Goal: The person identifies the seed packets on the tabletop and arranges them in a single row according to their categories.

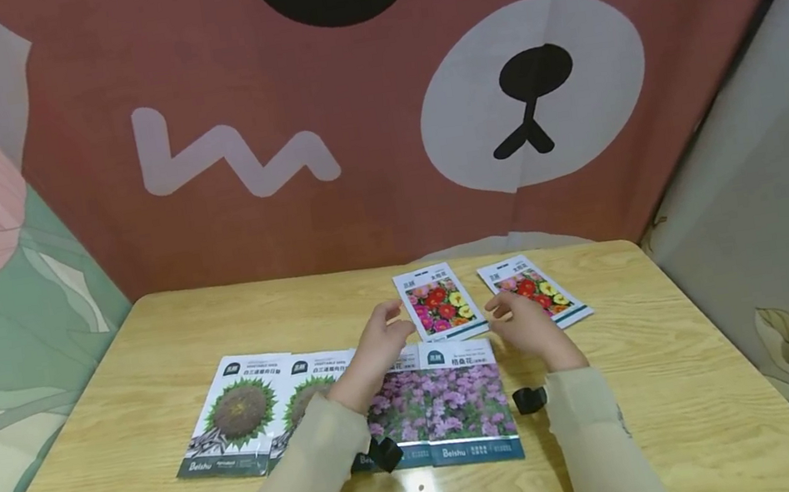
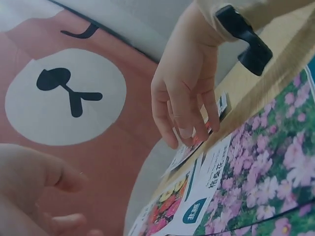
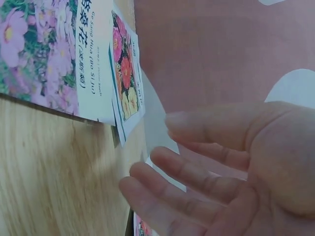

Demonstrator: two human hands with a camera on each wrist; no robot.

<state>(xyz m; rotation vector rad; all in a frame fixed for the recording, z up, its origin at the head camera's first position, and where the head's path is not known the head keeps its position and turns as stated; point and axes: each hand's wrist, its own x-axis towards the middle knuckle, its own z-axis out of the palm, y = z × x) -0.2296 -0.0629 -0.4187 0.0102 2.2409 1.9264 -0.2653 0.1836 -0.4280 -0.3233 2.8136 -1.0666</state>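
Note:
My left hand (image 1: 373,354) hovers beside the left edge of a small seed packet (image 1: 443,306) with red, pink and yellow flowers. Its fingers are loosely bent and hold nothing. In the head view, my right hand (image 1: 530,332) overlaps the lower left of a matching seed packet (image 1: 554,303), tilted on the table. The right wrist view shows its thumb and fingers (image 3: 184,172) spread apart around nothing. Nearer me lie two larger purple-flower seed packets, the right one (image 1: 466,404) fully visible and the left one (image 1: 397,414) partly under my left forearm in view.
Two sunflower seed packets, one at the far left (image 1: 239,411) and one (image 1: 302,398) partly hidden by my left arm, continue the front row. All lie on a wooden table (image 1: 658,394). A brown cloth backdrop (image 1: 241,234) with a bear's face hangs behind its far edge.

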